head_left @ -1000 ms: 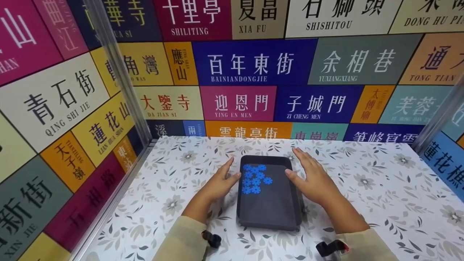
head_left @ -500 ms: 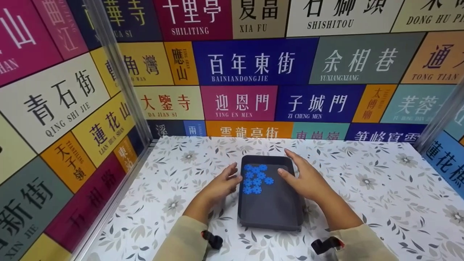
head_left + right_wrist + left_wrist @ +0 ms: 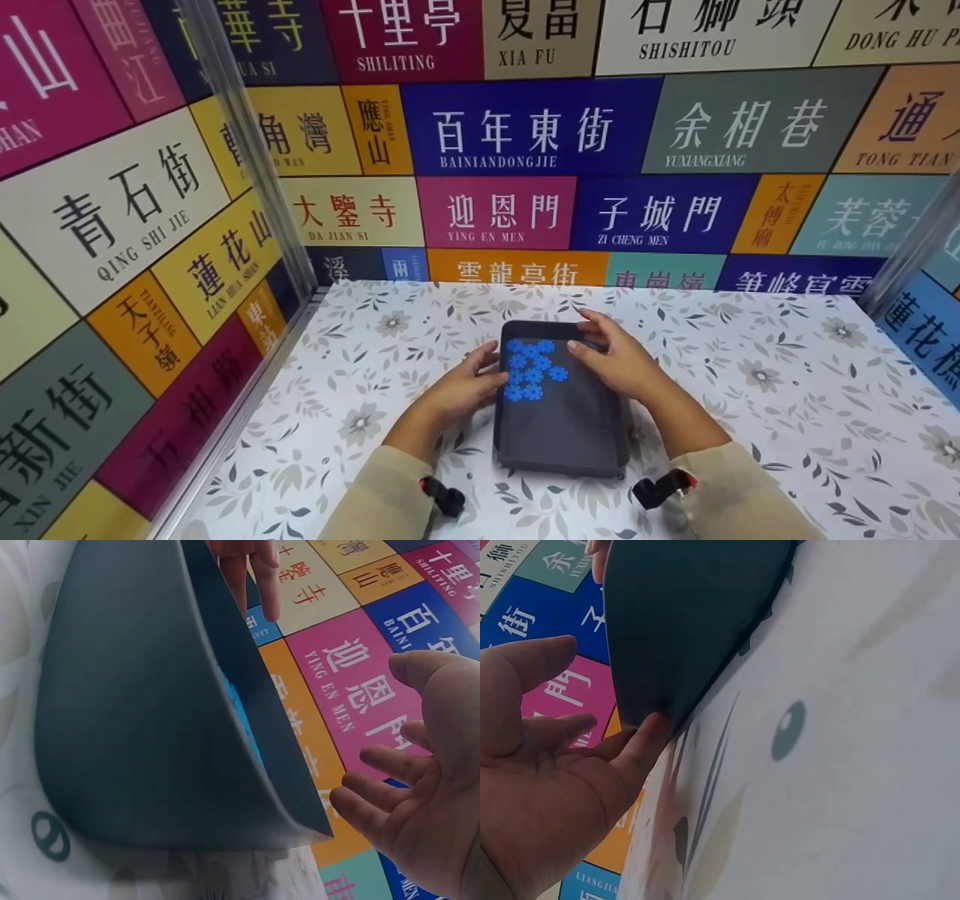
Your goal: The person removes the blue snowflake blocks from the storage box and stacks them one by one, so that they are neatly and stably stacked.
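A dark grey rectangular tray (image 3: 559, 439) lies on the table with several small blue flower-shaped discs (image 3: 533, 375) in its far left part. Beside its left wall is my left hand (image 3: 457, 391), fingers spread; in the left wrist view one fingertip touches the tray's outer side (image 3: 697, 615), with the thumb apart from it. My right hand (image 3: 621, 364) hovers over the tray's far right edge. Its fingers are loosely bent and hold nothing. In the right wrist view a gap separates them from the tray wall (image 3: 135, 705).
The table (image 3: 360, 480) has a white cover printed with grey leaves and flowers. Behind it stands a wall (image 3: 525, 127) of coloured sign panels, with another panelled wall (image 3: 135, 217) at the left. Black wrist straps (image 3: 442, 496) sit over beige sleeves (image 3: 382, 499).
My right hand has moved left, closer in over the tray's right edge. The left hand has shifted slightly right to the tray's left wall. The tray and blue discs stay put.
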`<state>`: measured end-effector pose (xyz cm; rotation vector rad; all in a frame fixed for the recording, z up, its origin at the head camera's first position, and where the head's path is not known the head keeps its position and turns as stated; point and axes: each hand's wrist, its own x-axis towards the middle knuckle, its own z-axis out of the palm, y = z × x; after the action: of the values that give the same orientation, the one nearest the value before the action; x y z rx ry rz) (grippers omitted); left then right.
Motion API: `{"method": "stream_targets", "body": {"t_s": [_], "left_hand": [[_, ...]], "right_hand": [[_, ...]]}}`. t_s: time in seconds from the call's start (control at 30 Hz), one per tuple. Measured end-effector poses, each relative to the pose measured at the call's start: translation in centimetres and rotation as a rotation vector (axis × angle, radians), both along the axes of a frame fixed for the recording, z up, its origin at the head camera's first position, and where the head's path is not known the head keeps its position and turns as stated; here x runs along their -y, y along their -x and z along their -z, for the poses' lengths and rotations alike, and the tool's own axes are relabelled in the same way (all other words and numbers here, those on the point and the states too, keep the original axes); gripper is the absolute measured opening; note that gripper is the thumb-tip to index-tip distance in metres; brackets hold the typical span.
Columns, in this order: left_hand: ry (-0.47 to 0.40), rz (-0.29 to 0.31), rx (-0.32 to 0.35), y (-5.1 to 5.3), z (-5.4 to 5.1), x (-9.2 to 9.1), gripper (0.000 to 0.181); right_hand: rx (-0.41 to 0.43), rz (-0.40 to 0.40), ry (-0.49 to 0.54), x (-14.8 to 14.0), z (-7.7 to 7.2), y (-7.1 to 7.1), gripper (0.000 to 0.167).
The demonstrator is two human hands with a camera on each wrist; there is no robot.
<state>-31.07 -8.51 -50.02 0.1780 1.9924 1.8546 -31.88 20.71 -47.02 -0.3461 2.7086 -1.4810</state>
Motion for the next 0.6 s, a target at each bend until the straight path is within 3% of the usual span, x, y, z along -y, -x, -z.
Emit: {"method": "stream_targets", "body": {"t_s": [0.17,0.27,0.6], "left_hand": [[-0.051,-0.016,0.034,0.1,0.5,-0.3,0.072],[-0.061,-0.031,0.050,0.1,0.7,-0.3,0.071],[-0.054,-0.031,0.000,0.0,1.0,-0.3,0.065]], "right_hand": [[0.054,-0.003,0.108,0.5,0.3,0.7,0.071],[0.067,-0.003,0.119,0.9,0.5,1.1,0.065],[0.170,-0.006,0.147,1.6,0.9,2.4,0.054]]}}
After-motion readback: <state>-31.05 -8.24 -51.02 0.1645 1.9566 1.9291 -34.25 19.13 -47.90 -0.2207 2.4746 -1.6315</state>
